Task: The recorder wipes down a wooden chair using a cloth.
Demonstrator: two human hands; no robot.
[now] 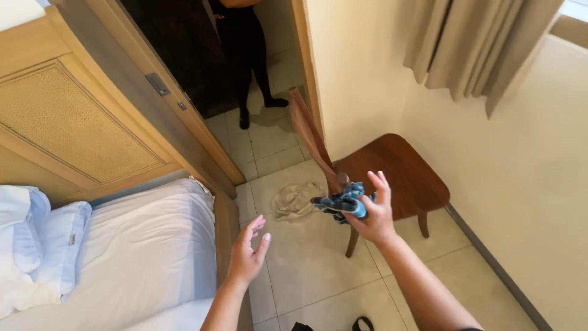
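Observation:
My right hand (373,211) grips a bunched blue patterned cloth (342,204) in the air, just in front of the back of a dark wooden chair (410,178). My left hand (248,252) hovers lower to the left with fingers spread and nothing in it, above the tiled floor beside the bed's corner. A crumpled beige cloth (297,199) lies on the floor tiles left of the chair.
A bed with white sheets (141,251) and pillows (37,245) fills the lower left. A wooden wardrobe (73,122) stands behind it. Another person in dark trousers (248,49) stands in the doorway. Beige curtains (471,43) hang at the upper right.

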